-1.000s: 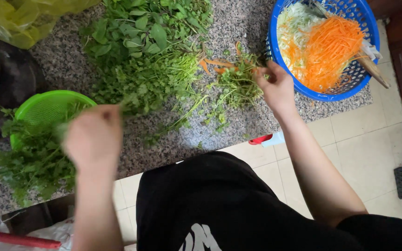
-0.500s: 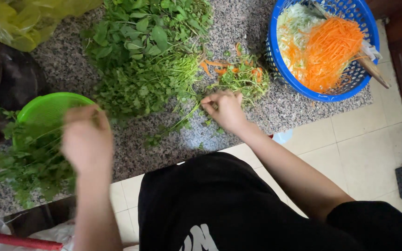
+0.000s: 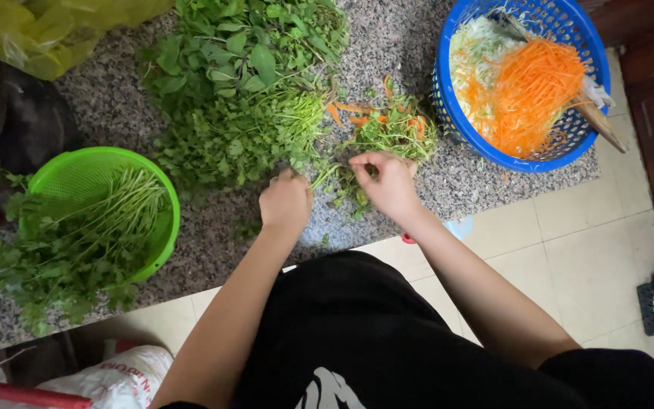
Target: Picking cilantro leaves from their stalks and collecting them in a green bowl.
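Green leafy herb sprigs [image 3: 338, 178], thin-stemmed, lie loose on the speckled grey granite counter [image 3: 418, 30] between both hands, near the counter's front edge. Right hand [image 3: 387, 183] is curled, fingers pinched together on a few of these stems, thumb side facing the left hand. Left hand [image 3: 285, 203] is closed into a loose fist, knuckles up, touching the near edge of the big herb pile; what it grips is hidden under the fingers, cannot tell for sure. Hands are near each other, not touching.

Just beyond the right hand: small clump of green trimmings mixed with orange carrot shreds [image 3: 395, 129]. Behind the left hand: large heap of fine-leaved green herbs [image 3: 244, 136], and behind that a heap of broad-leaved green herbs [image 3: 244, 38], the two heaps touching.

Far right on the counter: round blue plastic perforated basket [image 3: 456, 121] holding shredded orange carrot [image 3: 531, 91] and pale shredded cabbage [image 3: 474, 49], with a wooden-handled tool [image 3: 596, 117] sticking out over the rim. Left side: round bright green plastic colander [image 3: 77, 178] with long-stemmed green herbs [image 3: 85, 242] lying in it, leaves spilling over the near rim onto the counter. Top left corner: crumpled yellow plastic bag [image 3: 47, 30]. Person wears black clothing [image 3: 357, 333]; beige tiled floor [image 3: 569, 242] below.
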